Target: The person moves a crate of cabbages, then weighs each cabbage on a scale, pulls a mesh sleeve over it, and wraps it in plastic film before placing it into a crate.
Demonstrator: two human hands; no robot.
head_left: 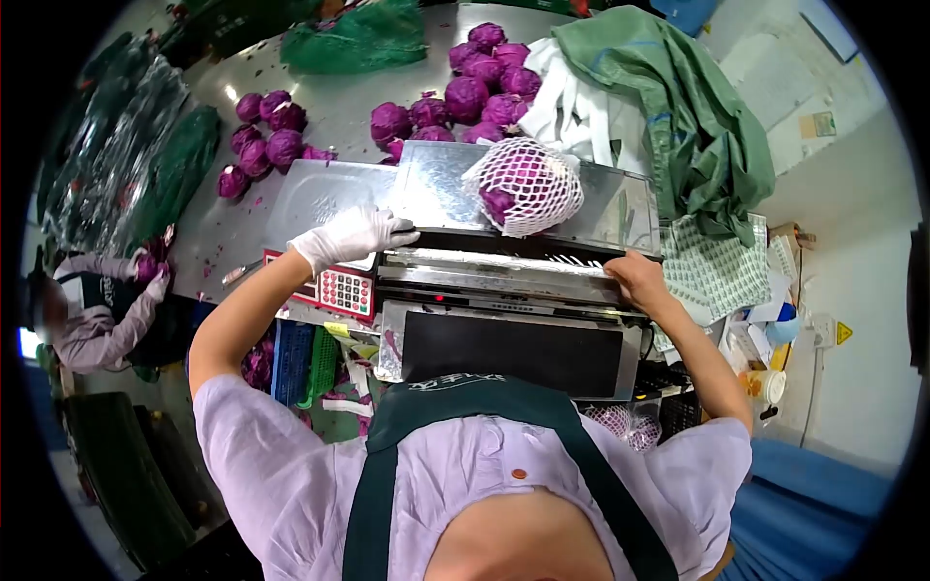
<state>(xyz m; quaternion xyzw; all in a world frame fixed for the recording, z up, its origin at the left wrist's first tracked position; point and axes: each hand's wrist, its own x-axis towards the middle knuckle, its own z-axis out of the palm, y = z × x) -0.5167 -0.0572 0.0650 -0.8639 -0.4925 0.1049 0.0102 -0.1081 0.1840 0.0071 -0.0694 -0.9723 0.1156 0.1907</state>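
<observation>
My left hand, in a white glove, is at the left end of a metal wrapping machine, its fingers curled at the edge of the long slot. My bare right hand is closed at the slot's right end. Whatever either hand pinches is too thin or hidden to make out. A shiny, whitish strip runs between my hands. On the machine's metal top plate rests a red cabbage in a white foam net. A red-framed keypad lies just below my left hand.
Several loose red cabbages sit on the steel table behind the machine. White foam nets and a green woven sack lie at the back right. Another person handles a cabbage at the left. Below are crates.
</observation>
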